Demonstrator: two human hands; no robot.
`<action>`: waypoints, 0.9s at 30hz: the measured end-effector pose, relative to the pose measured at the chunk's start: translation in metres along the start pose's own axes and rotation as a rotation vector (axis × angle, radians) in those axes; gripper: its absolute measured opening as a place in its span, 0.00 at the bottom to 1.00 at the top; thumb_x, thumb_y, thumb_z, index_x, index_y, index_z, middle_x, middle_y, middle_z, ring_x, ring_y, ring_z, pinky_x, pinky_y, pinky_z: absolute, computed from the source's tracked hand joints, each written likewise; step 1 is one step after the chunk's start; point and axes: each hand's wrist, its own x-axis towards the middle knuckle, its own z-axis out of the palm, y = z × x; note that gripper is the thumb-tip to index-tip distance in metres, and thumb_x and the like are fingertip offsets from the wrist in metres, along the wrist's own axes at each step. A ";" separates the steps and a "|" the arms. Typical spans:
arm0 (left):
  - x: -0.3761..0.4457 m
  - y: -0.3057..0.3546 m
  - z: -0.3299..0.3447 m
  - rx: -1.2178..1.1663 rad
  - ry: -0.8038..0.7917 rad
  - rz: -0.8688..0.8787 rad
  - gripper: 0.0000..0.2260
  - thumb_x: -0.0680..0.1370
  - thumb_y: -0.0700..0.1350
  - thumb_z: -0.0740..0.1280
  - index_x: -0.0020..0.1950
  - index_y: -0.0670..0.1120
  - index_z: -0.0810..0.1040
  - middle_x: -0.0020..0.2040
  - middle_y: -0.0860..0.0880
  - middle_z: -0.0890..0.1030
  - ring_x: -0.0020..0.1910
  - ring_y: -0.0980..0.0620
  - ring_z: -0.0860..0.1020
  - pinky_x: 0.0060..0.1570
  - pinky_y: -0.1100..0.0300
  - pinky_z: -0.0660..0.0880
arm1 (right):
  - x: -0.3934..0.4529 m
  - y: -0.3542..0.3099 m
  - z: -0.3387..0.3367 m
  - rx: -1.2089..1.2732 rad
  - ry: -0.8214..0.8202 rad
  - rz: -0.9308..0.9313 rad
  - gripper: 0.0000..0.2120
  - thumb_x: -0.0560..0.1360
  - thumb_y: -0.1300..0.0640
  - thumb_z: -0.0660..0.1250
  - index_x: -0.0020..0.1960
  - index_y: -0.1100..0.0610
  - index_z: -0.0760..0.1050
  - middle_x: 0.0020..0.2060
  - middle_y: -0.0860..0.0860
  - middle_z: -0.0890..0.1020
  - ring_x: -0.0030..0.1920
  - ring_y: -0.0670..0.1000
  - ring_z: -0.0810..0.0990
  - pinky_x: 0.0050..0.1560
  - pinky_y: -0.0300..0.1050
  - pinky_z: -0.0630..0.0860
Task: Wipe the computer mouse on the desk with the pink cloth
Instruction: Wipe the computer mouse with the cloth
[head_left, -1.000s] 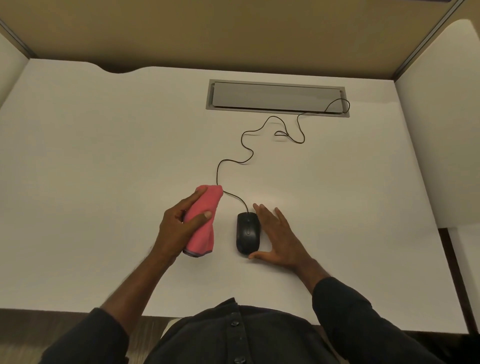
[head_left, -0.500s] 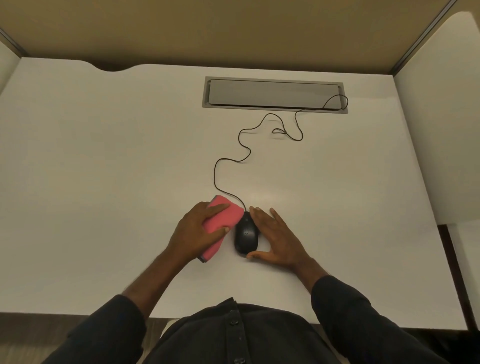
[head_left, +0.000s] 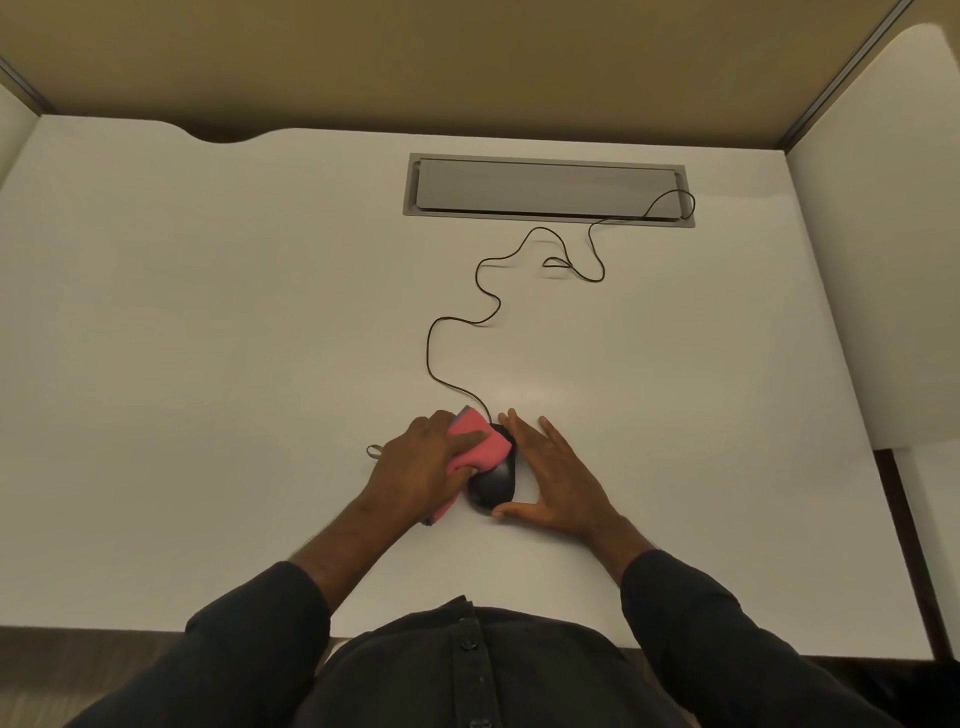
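Note:
A black wired computer mouse (head_left: 496, 486) lies on the white desk (head_left: 208, 338), near its front edge. The pink cloth (head_left: 480, 447) is draped over the front left part of the mouse. My left hand (head_left: 418, 470) grips the cloth and presses it onto the mouse, with fingers on top and the thumb below. My right hand (head_left: 558, 475) lies flat on the desk against the mouse's right side, fingers straight and thumb at its rear. The rear of the mouse shows; its front is hidden by the cloth.
The mouse cable (head_left: 467, 312) snakes back to a grey cable hatch (head_left: 548, 189) at the rear of the desk. Tan partition walls stand behind (head_left: 467, 67), and a white side panel (head_left: 883, 260) rises on the right. A small cloth loop (head_left: 374, 451) sticks out left of my left hand.
My left hand has carried the pink cloth to the right, from beside the mouse onto its front left part. My right hand has stayed against the mouse's right side.

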 end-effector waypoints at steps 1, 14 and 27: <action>0.001 0.000 0.000 0.006 -0.001 0.003 0.21 0.78 0.57 0.65 0.72 0.61 0.70 0.65 0.47 0.73 0.60 0.46 0.73 0.51 0.51 0.75 | 0.000 0.000 0.000 0.002 0.002 -0.003 0.55 0.69 0.28 0.67 0.80 0.53 0.42 0.79 0.46 0.53 0.78 0.43 0.48 0.77 0.45 0.43; 0.023 0.005 -0.006 0.067 -0.016 -0.036 0.19 0.81 0.58 0.60 0.72 0.60 0.68 0.61 0.47 0.73 0.57 0.45 0.73 0.50 0.51 0.75 | -0.002 0.001 0.003 -0.005 -0.004 0.075 0.57 0.67 0.26 0.66 0.79 0.50 0.38 0.79 0.43 0.50 0.78 0.43 0.42 0.76 0.40 0.42; 0.002 -0.004 0.015 -0.020 0.095 -0.132 0.21 0.81 0.59 0.59 0.73 0.57 0.68 0.61 0.46 0.73 0.56 0.45 0.74 0.48 0.52 0.76 | -0.001 -0.003 -0.001 -0.004 0.058 0.010 0.54 0.68 0.28 0.68 0.80 0.55 0.47 0.78 0.37 0.45 0.76 0.36 0.41 0.74 0.35 0.39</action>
